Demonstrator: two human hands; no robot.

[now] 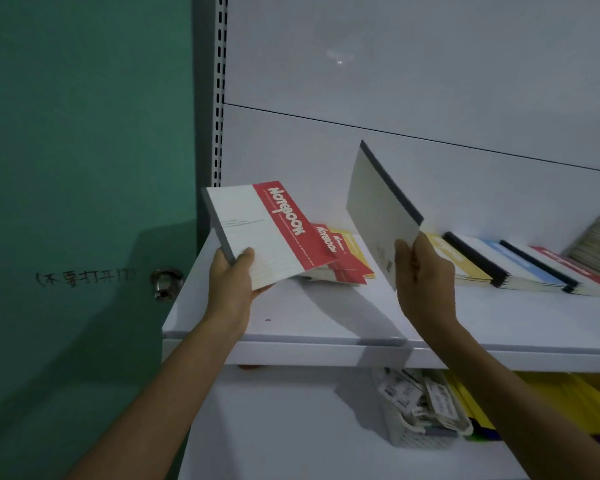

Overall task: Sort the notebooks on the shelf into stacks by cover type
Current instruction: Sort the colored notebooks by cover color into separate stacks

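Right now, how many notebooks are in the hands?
2. The red notebook is in the left hand, over the left end of the shelf. The pale notebook is tilted up in the right hand. Another could hide behind either.

On my feed the left side is filled by a green door (84, 150). Its round metal knob (166, 284) sits near the right edge, with a line of black handwriting (85, 277) just left of it. Beside the door stands the grey slotted upright (219, 88) of a white shelving unit. The back panel (413, 64) is glossy and crossed by a dark seam (395, 135), and I see a small glint (340, 62) of light on it. A white shelf (291, 327) juts toward me, with a lower shelf (291, 462) under it. The light is dim, and soft shadows fall on the door.
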